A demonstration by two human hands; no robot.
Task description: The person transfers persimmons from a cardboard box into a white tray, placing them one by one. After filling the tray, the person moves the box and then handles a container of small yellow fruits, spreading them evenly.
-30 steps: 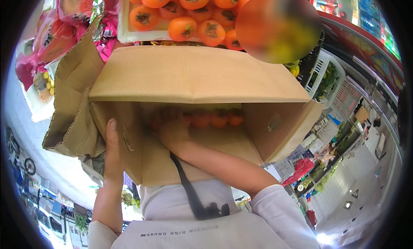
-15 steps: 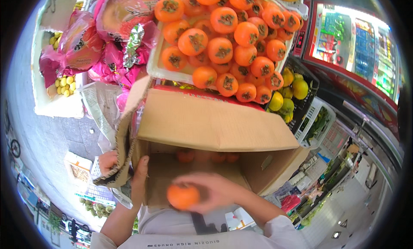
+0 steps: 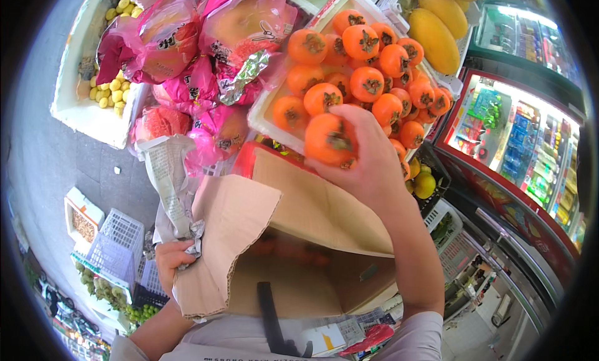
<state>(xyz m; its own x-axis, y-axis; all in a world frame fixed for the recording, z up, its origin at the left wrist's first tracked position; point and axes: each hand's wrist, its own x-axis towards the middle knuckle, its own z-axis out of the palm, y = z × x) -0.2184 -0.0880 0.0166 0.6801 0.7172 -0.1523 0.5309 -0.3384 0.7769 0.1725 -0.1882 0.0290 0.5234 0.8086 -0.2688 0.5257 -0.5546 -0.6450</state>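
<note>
A: In the head view, where is our round orange persimmon point(image 3: 327, 139) with the dry brown calyx?

B: Just beyond the open brown cardboard box point(image 3: 293, 295), over the near edge of the white foam tray point(image 3: 277, 133). Our right hand point(image 3: 368, 155) has its fingers clasped around it.

A: What could go wrong?

B: We could bruise it by pressing it into the heap. The orange fruits point(image 3: 368, 83) there are piled loosely, so a nudge might send one rolling toward the box.

A: And our left hand point(image 3: 173, 262)?

B: At the box's left side, fingers bent beside the ragged brown flap point(image 3: 224, 224) and crumpled grey paper point(image 3: 194, 236). The thumb is hidden, so we cannot tell whether they grasp anything. A slack hold could let the box shift.

A: What else escapes us?

B: The shadowed fruits point(image 3: 318, 256) inside the box: its far flap point(image 3: 324, 205) overhangs them, so we can't count them. Our right forearm point(image 3: 418, 255) covers the box's right end. Nor can we tell whether the held persimmon touches its neighbours.
</note>
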